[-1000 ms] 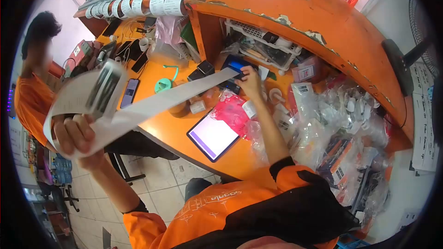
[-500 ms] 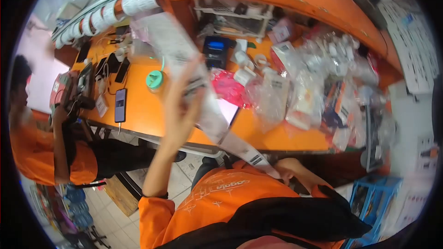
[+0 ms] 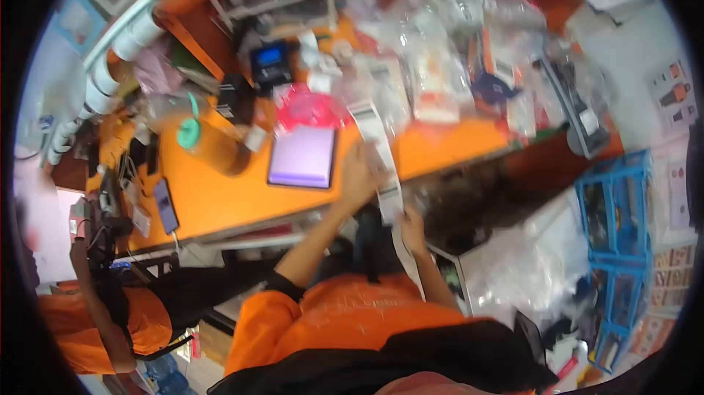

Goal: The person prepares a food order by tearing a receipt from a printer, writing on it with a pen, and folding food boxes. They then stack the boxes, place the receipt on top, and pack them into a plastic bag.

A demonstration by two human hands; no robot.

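A long white strip of printed labels (image 3: 372,125) hangs over the front edge of the orange table, dark printed blocks along it. My left hand (image 3: 359,179) grips the strip around its middle, fingers curled over it. Lower down, my right hand (image 3: 412,230) pinches the strip near its bottom end. Left of the strip, a flat purple-silver device or folder (image 3: 302,159) lies on the table (image 3: 264,212). Just behind that is a bright pink plastic bag (image 3: 312,109).
A bottle with a green lid (image 3: 189,133) and a phone (image 3: 166,206) are on the left side. Clear-wrapped packages (image 3: 433,80) pile up at the back right. A co-worker in an orange shirt (image 3: 139,314) is at the left. Blue racks (image 3: 616,208) stand right.
My left hand has come down and right with the strip, which now hangs lower and shorter between my hands. The view has turned right, and the purple device shows fully.
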